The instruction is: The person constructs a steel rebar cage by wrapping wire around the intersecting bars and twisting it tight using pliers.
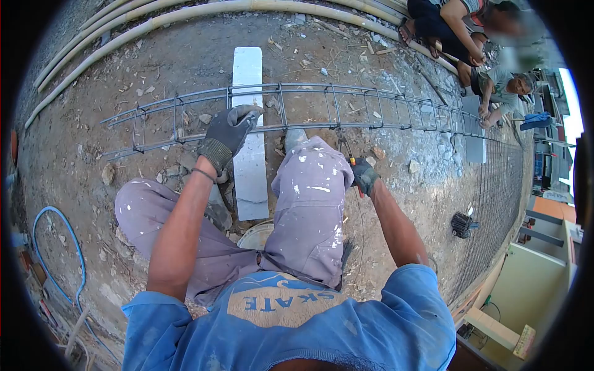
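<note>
Head view, nearest first: the blue shirt (278, 340) and the paint-spotted trousers (312, 185) fill the foreground, with a pale bucket (255, 236) partly hidden between the legs. Beyond them, the gloved right hand (366, 177) is closed around the handles of pliers (352, 161), whose tips point forward to the near side of a long steel cage (335, 109). The gloved left hand (228, 137) has its fingers bent inward at that same near side, above a white board (252, 179); whether it pinches a bar or a bit of wire, I cannot tell. The cage lies just ahead of both hands, its long axis running left to right across the person's front, roughly square to the board beneath it. The left hand is nearer, overlapping the near bar, while the right hand sits a little short of it and the pliers span the gap. The raised knee stands between the two hands and hides some of the ground there. The contact at the plier tips is small and seems close to a crosspiece, though I would not swear they touch it. Farther off, steel mesh (495, 191) spreads to the right, a crouching co-worker (504, 89) reaches to the cage's far end, and poles (185, 13) curve along the top, where another person (455, 18) is partly cut off.
</note>
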Demonstrator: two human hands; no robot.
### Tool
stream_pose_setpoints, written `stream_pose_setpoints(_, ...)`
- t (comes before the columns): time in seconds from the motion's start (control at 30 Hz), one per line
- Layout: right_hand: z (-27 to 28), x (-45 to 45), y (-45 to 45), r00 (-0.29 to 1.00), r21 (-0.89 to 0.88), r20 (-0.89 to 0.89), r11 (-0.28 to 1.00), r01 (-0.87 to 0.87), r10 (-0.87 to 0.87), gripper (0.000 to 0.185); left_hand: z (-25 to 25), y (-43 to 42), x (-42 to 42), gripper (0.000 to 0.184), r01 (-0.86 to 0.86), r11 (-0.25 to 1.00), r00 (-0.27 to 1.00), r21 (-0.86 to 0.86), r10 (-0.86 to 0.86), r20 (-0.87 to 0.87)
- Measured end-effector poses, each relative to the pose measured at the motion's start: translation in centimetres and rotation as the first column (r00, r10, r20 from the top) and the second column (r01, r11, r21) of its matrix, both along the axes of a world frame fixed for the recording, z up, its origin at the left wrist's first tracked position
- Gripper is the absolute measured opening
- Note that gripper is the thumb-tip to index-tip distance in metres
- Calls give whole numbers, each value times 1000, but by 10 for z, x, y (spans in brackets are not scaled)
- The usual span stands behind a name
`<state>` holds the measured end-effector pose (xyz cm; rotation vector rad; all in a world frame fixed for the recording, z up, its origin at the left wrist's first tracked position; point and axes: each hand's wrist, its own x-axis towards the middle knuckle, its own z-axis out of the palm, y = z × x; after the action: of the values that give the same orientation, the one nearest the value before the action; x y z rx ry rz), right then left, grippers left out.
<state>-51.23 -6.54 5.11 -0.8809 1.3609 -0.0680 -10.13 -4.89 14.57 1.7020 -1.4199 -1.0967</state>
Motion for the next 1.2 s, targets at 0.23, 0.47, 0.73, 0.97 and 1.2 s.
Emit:
stream_pose_setpoints(0.23, -17, 3, 1, 991, -156, -126, 988, 18, -38, 31, -1, 0, 0, 26, -6, 1000, 1000, -4, 6, 2)
stream_pose_setpoints(0.47, 65, 37, 4, 994, -17, -107, 1000, 8, -10, 36, -1, 0, -1, 27, 2, 1000, 1000, -1, -2, 4)
stream_pose_setpoints(0.73, 54, 21, 4, 984, 71, 175, 997, 22, -34, 28, -8, -4, -3, 30, -26, 997, 999, -71, 28, 29)
stream_pose_setpoints(0.97, 51, 17, -2, 742, -293, -627, 810, -507, 237, 30, -17, -8, -6, 31, -4, 996, 999, -92, 9, 50)
stream_pose_setpoints(1.2, 27, -9, 14, 233, -282, -955, 323, -903, -182, 34, -7, -3, -4, 29, 0, 993, 1000, -121, 1, 8)
